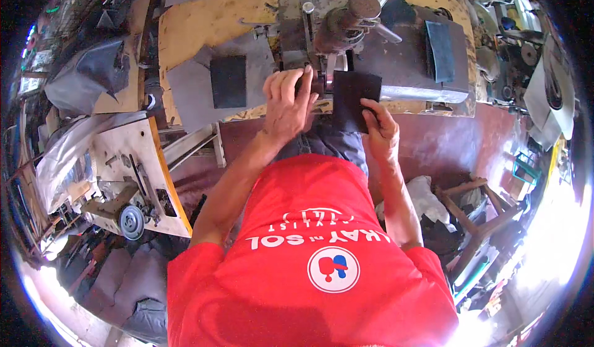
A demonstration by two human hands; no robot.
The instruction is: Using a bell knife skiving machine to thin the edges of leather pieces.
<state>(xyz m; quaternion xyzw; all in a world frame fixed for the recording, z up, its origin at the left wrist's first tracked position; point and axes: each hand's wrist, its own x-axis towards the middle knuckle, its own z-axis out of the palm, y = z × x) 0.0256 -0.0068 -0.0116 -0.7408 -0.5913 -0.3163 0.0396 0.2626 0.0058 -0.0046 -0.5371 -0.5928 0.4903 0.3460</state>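
A flat black rectangular piece of sheet material (pixel 356 96), perhaps leather, is pinched at its right edge by my right hand (pixel 382 129). It lies against the front of a grey metal machine (pixel 300 28) with a round-ended arm, just right of the machine's working point. My left hand (pixel 289 102) is at the machine's front left, fingers bent close together with their tips against it; what they grip, if anything, is hidden. Left of this hand, another black rectangle (pixel 229 81) lies on a grey sheet (pixel 189 96).
A dark piece (pixel 440 51) lies on the machine bed's right side. The machine stands on a worn yellow tabletop (pixel 210 22). At left is a board with a wheeled mechanism (pixel 132 222). A wooden frame (pixel 476 211) and white bag (pixel 427 200) are at lower right.
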